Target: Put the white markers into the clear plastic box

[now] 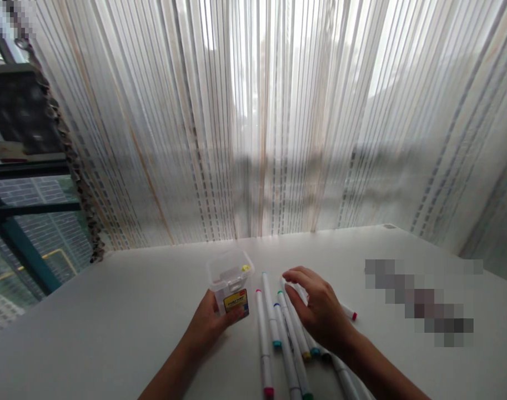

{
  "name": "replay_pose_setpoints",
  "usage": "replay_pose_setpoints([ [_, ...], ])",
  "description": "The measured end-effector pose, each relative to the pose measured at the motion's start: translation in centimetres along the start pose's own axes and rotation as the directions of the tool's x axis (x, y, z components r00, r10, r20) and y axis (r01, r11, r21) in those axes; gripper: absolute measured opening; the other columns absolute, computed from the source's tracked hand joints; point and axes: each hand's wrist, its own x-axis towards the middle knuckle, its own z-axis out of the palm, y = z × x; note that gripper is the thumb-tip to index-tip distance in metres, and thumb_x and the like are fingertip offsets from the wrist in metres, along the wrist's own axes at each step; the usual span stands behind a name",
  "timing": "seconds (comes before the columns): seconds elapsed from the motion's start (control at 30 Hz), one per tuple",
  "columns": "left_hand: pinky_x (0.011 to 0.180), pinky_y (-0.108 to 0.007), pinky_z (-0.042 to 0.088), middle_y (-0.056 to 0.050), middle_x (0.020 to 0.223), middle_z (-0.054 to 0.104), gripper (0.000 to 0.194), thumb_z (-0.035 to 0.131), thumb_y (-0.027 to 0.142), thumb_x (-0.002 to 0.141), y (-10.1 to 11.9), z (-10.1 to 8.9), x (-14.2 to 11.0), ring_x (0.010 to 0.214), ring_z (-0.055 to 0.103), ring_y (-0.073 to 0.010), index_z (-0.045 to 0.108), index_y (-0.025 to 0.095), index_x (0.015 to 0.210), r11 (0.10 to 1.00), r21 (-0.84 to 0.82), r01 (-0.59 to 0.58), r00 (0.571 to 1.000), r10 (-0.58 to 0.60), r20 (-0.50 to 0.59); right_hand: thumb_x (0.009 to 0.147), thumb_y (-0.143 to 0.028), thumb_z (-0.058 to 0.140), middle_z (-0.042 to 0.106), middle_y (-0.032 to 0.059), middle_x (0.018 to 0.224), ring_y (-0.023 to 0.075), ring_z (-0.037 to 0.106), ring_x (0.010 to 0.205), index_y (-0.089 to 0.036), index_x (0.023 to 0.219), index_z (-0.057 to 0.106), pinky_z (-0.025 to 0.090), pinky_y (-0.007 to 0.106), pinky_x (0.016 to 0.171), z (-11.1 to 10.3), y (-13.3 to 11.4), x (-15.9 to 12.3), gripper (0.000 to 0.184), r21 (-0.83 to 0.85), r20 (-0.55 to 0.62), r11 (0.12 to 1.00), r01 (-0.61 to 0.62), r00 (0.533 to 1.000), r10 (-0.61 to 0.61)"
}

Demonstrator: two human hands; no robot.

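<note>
My left hand (211, 328) is wrapped round a clear plastic box (217, 303) with a yellow and black label and a raised lid (230, 266). Inside, near its top, a small yellow end (245, 268) shows. My right hand (324, 305) hovers over or touches the marker group, thumb and fingertips apart around a white marker, partly hidden by the hand. White markers with coloured ends lie beside the box: one with pink ends (262, 344), one with teal (271, 316), one with a blue end (285, 350). Several others lie partly under my right hand and forearm.
A red-ended marker (353, 316) pokes out beyond my right hand. The white table (124, 322) reaches back to a striped sheer curtain (253, 139). A pixelated patch (420, 303) hides something on the right. A window (28, 222) is at the left.
</note>
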Motion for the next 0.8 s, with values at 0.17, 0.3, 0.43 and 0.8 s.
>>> replay_pose_setpoints([
  [0.17,0.075,-0.034,0.053,-0.011,0.094,0.07,0.055,0.083,0.047,0.063,-0.1,0.0,0.0,0.084,0.066,-0.0243,0.058,0.014,0.099,0.997,-0.008,-0.075,0.995,0.075,0.073,0.087,-0.016,0.054,0.067,0.0121,0.109,0.0236,0.062,0.099,-0.013,0.104,0.068,0.049,0.036,0.085,-2.4,-6.5,5.4,0.023,-0.113,0.297,0.952,0.285,0.924,-0.241],
  [0.3,0.073,-0.033,0.053,-0.01,0.091,0.069,0.052,0.084,0.046,0.062,0.0,0.0,0.0,0.081,0.064,-0.0228,0.058,0.014,0.094,0.997,-0.009,-0.081,0.994,0.082,0.076,0.078,-0.018,0.065,0.071,0.0128,0.09,0.0241,0.065,0.081,-0.011,0.096,0.072,0.049,0.032,0.067,-2.9,-9.6,9.3,0.02,-0.256,0.759,0.871,0.419,0.645,-0.087],
  [0.43,0.069,-0.033,0.052,-0.009,0.085,0.068,0.055,0.085,0.048,0.06,0.6,0.4,-0.2,0.078,0.064,-0.0229,0.056,0.015,0.094,0.997,-0.023,-0.079,0.995,0.08,0.055,0.078,-0.017,0.067,0.072,0.0092,0.088,0.0206,0.064,0.076,-0.015,0.097,0.073,0.042,0.027,0.058,-2.9,-10.0,11.2,0.02,-0.245,0.763,0.875,0.418,0.64,-0.092],
  [0.8,0.073,-0.036,0.053,-0.014,0.093,0.072,0.051,0.082,0.044,0.065,0.5,0.1,-0.1,0.086,0.068,-0.0293,0.055,0.014,0.096,0.996,0.028,-0.082,0.99,0.078,0.116,0.085,-0.021,0.054,0.072,0.0124,0.09,0.021,0.065,0.079,-0.014,0.095,0.072,0.043,0.028,0.063,1.4,-10.7,11.8,0.022,-0.281,0.535,0.866,0.414,0.816,-0.217],
])
